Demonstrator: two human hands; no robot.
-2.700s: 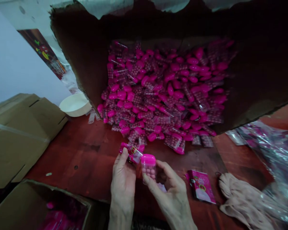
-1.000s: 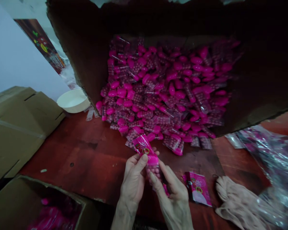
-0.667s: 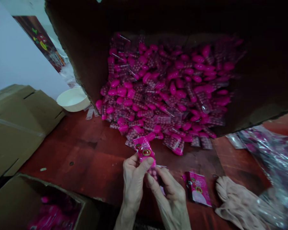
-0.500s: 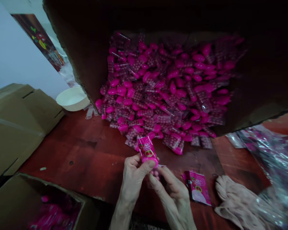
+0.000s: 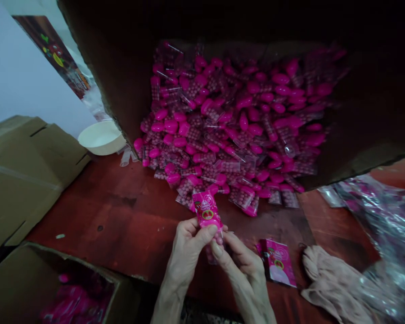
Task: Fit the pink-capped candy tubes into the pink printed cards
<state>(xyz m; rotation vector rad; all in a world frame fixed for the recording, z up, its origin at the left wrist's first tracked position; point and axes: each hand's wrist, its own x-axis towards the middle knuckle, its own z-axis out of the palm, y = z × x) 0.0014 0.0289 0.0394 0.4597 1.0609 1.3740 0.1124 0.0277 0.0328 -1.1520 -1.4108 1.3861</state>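
Note:
Low in the middle of the head view, my left hand (image 5: 189,247) pinches a pink printed wrapper sleeve (image 5: 206,208) between thumb and fingers. From the sleeve's lower end sticks out a clear candy container (image 5: 212,256) filled with pink balls. My right hand (image 5: 241,265) grips this container with thumb and forefinger, close beside the left thumb. How far the container reaches into the sleeve is partly hidden by my fingers. To the right of my right hand lies a stack of the same pink printed sleeves (image 5: 279,263) on the red table (image 5: 121,225).
A large cardboard box (image 5: 128,81) on its side spills many pink-capped candy containers (image 5: 222,130) towards me. At lower left, an open carton (image 5: 121,297) holds pink packs. A white bowl (image 5: 101,139) stands behind; a beige cloth (image 5: 334,279) and clear plastic bags (image 5: 388,225) lie right.
My right fingers have moved slightly up and closer to my left thumb, along with the container. The sleeve looks fuller around its lower half. My left hand has hardly moved.

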